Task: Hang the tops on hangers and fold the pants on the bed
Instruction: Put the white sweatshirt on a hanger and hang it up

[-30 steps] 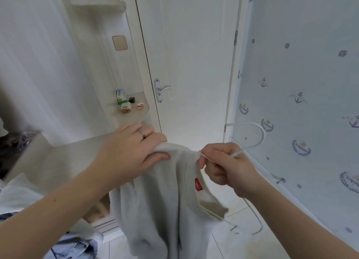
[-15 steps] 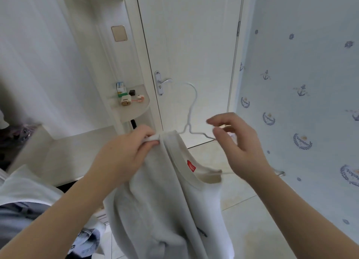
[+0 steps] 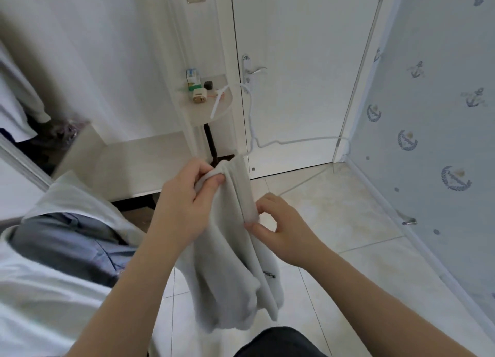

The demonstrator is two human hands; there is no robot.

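A light grey top [image 3: 227, 263] hangs in front of me, bunched into folds. My left hand [image 3: 187, 201] grips its upper edge, fingers curled over the fabric. My right hand [image 3: 278, 228] pinches the top's collar edge lower down on the right. A thin white wire hanger [image 3: 294, 141] sticks out above the top: its hook rises near the door handle and one arm reaches right, bare; the other arm is hidden inside the fabric. Blue pants [image 3: 72, 244] lie on the bed at the left under white cloth.
A white door [image 3: 294, 62] with a lever handle [image 3: 254, 70] stands ahead. A small rounded shelf [image 3: 214, 110] holds little items. A low white ledge [image 3: 139, 164] runs left of it. Anchor-print wall [image 3: 428, 115] at right; tiled floor [image 3: 334, 209] below.
The camera tilted down. The hanger swung so its arm points right. My right hand dropped from the hanger's arm to pinch the collar; the red label is no longer visible.
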